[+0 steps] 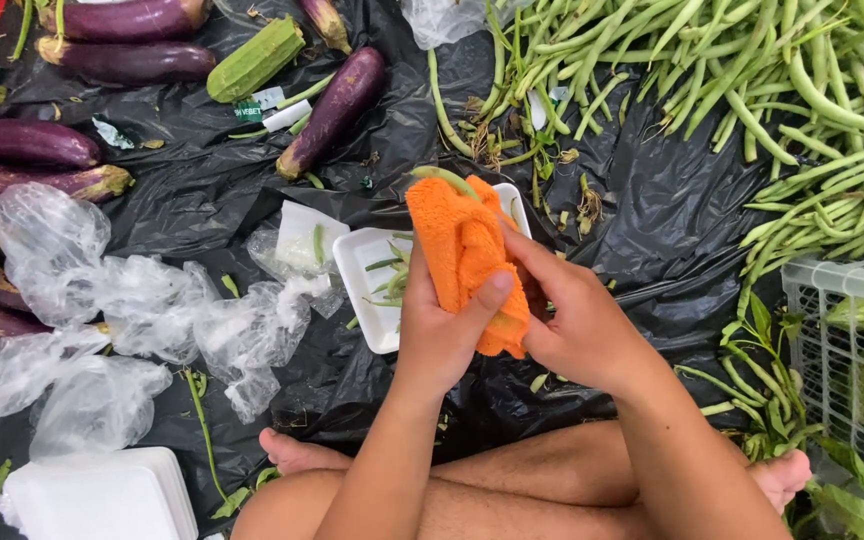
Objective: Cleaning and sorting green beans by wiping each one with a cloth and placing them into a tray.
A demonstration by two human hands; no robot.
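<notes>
An orange cloth (460,248) is bunched between both hands above a black plastic sheet. My left hand (442,335) grips it from the left, thumb pressed across its front. My right hand (577,325) holds it from the right and behind. A green bean stem (442,177) pokes out of the cloth's top. Just under the cloth lies a white foam tray (360,262) with a few green bean pieces in it.
Purple eggplants (337,108) and a ridged green gourd (255,60) lie at the top left. A big heap of long green beans (752,90) fills the top right. Crumpled clear plastic bags (142,310) spread left, stacked foam trays (102,497) bottom left, a white crate (852,350) at right. My bare legs cross below.
</notes>
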